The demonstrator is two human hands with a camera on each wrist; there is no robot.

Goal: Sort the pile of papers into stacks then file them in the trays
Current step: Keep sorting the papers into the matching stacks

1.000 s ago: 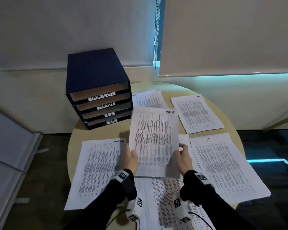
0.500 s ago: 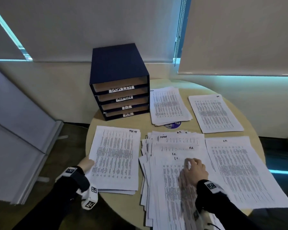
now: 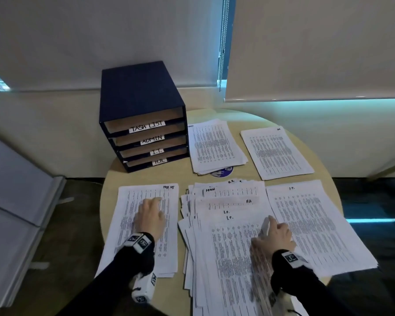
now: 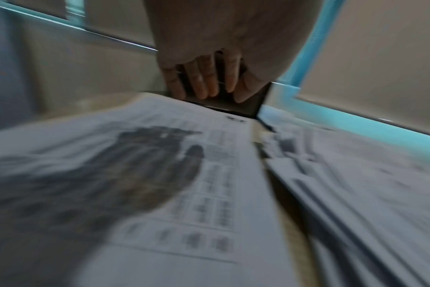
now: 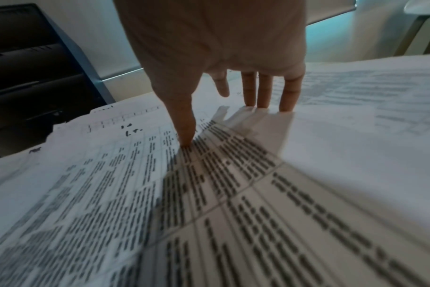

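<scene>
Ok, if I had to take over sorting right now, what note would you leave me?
Left hand: open, flat over the Task List stack, near left.
Right hand: lifting a corner of the top sheet, marked I.T., of the unsorted pile in the middle; thumb on top, fingers underneath.
Sorted stacks: I.T. stack near right, Admin stack beside the trays, and one more stack far right whose label I cannot read.
Trays: labelled Task List, Admin, I.T., H.R.; no papers visible inside.
Left: finish the pile, then file every stack.
</scene>
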